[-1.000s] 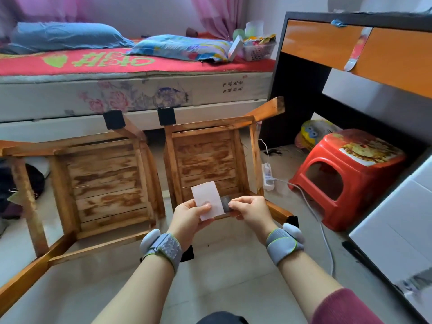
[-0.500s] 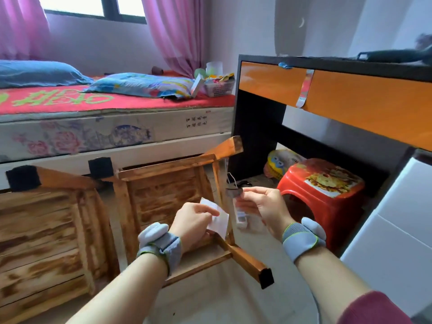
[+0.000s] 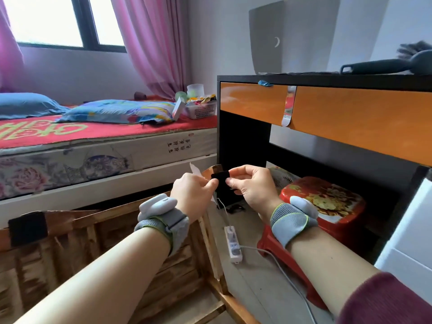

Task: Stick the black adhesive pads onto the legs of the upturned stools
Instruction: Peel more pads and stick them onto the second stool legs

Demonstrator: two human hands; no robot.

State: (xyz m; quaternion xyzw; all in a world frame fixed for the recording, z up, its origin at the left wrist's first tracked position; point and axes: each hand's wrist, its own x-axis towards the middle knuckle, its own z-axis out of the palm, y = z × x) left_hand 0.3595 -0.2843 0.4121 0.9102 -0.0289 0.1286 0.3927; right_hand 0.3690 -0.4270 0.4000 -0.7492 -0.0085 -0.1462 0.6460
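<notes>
An upturned wooden stool (image 3: 163,265) lies on the floor under my forearms. One of its legs rises to a bare wooden tip (image 3: 210,170) between my hands. My right hand (image 3: 252,185) pinches a black adhesive pad (image 3: 219,177) right at that tip. My left hand (image 3: 194,195) holds a white backing paper (image 3: 194,170), and its fingertips touch the pad's left edge. Whether the pad is pressed onto the wood is hidden by my fingers. A black pad (image 3: 28,228) is stuck on a leg end at the far left.
A red plastic stool (image 3: 322,206) stands under the black and orange desk (image 3: 350,113) on the right. A white power strip (image 3: 233,244) and its cable lie on the floor beside the wooden stool. The bed (image 3: 93,148) runs along the back. A white box (image 3: 409,242) is at the right edge.
My view has tilted up and to the right. My hands rose from over the stool's seat to its far right leg tip, the black pad now separate from the white paper.
</notes>
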